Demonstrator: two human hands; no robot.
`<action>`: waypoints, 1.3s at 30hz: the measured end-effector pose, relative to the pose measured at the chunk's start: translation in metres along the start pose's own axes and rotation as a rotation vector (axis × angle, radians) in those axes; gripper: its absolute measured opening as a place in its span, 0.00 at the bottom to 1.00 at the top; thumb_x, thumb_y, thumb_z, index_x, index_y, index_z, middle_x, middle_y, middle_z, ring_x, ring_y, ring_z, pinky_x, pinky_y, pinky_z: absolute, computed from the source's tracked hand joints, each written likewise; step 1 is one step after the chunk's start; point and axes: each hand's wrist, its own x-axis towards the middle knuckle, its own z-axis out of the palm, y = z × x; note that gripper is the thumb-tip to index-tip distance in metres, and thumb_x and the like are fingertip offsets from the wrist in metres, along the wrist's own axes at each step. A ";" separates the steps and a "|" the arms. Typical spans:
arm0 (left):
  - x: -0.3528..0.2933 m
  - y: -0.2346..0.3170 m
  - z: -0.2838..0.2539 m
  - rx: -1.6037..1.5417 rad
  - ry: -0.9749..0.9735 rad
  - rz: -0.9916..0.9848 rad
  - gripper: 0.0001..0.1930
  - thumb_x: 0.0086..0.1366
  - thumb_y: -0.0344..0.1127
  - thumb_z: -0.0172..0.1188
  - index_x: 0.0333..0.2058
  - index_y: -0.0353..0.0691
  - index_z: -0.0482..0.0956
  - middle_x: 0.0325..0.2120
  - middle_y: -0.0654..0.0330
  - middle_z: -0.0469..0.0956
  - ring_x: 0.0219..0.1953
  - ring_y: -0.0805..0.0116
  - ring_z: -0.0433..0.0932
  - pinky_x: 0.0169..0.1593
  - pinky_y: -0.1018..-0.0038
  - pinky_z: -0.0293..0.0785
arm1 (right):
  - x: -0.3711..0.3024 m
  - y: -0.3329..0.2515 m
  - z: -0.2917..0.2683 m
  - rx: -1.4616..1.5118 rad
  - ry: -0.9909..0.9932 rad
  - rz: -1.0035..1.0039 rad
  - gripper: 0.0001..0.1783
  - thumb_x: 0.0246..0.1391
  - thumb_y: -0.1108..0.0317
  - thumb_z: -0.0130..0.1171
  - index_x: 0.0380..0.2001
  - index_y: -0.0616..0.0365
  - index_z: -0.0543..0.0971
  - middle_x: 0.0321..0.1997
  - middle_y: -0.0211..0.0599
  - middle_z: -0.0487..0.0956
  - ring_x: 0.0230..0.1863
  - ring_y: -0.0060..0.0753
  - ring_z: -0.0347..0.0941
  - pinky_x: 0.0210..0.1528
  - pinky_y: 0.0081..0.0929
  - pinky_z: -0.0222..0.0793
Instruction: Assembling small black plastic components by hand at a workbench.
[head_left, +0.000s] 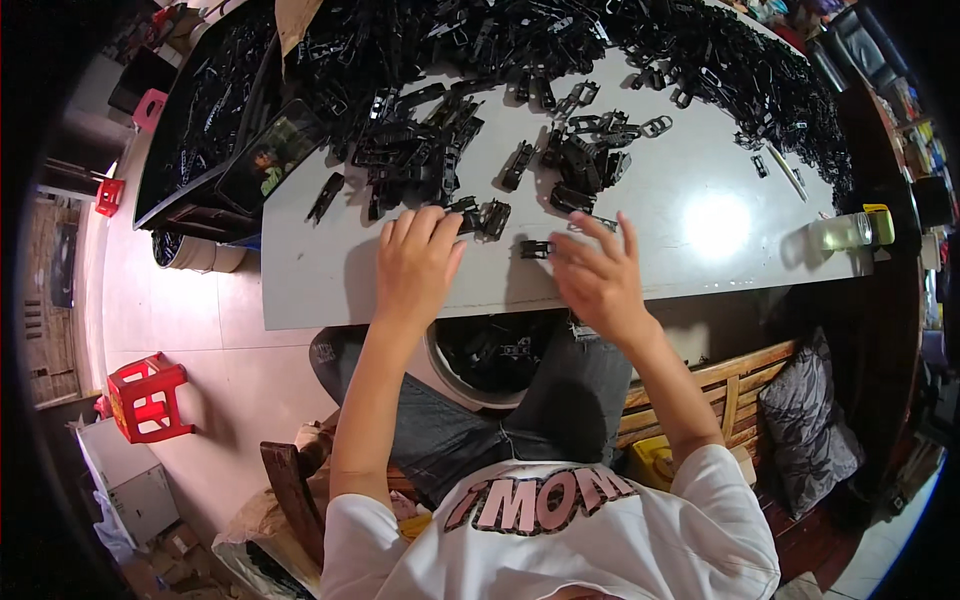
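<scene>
Both hands working at the near edge of the grey table, below the big heap of black plastic clips.

My right hand is hovering, fingers spread apart, just right of a single black clip; its long axis is running left-right, and this hand is nearer. My left hand is lying flat, fingers together, touching a small clip cluster.

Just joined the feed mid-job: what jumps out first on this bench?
A huge heap of small black plastic parts covers the far half of the grey table. Near its front edge, the left hand rests flat by loose pieces while the right hand fingers one black part. A white bucket of parts sits between the knees.
</scene>
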 end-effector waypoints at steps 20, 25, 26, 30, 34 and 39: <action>-0.010 0.026 0.000 -0.676 0.313 -0.245 0.18 0.53 0.23 0.62 0.45 0.40 0.75 0.35 0.57 0.76 0.35 0.63 0.76 0.33 0.73 0.74 | 0.037 0.050 -0.012 -0.004 0.134 0.411 0.10 0.44 0.76 0.63 0.32 0.58 0.75 0.35 0.37 0.73 0.33 0.43 0.72 0.33 0.35 0.68; -0.049 0.026 0.008 -1.009 0.099 -0.483 0.10 0.60 0.21 0.57 0.42 0.33 0.76 0.38 0.60 0.75 0.36 0.76 0.76 0.40 0.81 0.74 | 0.025 0.010 -0.031 0.274 -0.025 0.500 0.15 0.40 0.78 0.66 0.34 0.59 0.75 0.34 0.36 0.75 0.30 0.37 0.71 0.32 0.28 0.68; -0.052 0.029 0.008 -1.086 0.073 -0.540 0.09 0.61 0.22 0.56 0.42 0.32 0.75 0.37 0.60 0.75 0.35 0.77 0.77 0.40 0.81 0.75 | 0.021 0.004 -0.031 0.338 -0.072 0.477 0.15 0.40 0.77 0.66 0.35 0.58 0.76 0.35 0.36 0.75 0.30 0.37 0.71 0.32 0.28 0.69; -0.053 0.039 0.004 -1.218 -0.028 -0.681 0.09 0.64 0.24 0.53 0.42 0.31 0.74 0.34 0.62 0.76 0.31 0.77 0.78 0.38 0.81 0.74 | 0.009 0.001 -0.028 0.264 -0.236 0.437 0.16 0.41 0.74 0.66 0.36 0.57 0.77 0.35 0.36 0.76 0.31 0.40 0.72 0.33 0.30 0.70; -0.050 0.038 0.004 -1.131 -0.102 -0.679 0.09 0.64 0.25 0.54 0.42 0.32 0.74 0.32 0.62 0.76 0.30 0.77 0.78 0.36 0.82 0.73 | 0.030 0.001 -0.019 0.160 -0.161 0.245 0.16 0.40 0.71 0.66 0.36 0.57 0.77 0.36 0.35 0.76 0.34 0.41 0.73 0.34 0.32 0.71; -0.049 0.040 0.007 -1.128 -0.103 -0.687 0.10 0.63 0.24 0.54 0.43 0.32 0.74 0.33 0.62 0.76 0.30 0.77 0.78 0.35 0.83 0.73 | 0.034 -0.002 -0.014 0.126 -0.245 0.179 0.16 0.40 0.71 0.66 0.36 0.57 0.78 0.36 0.34 0.75 0.36 0.41 0.74 0.35 0.33 0.72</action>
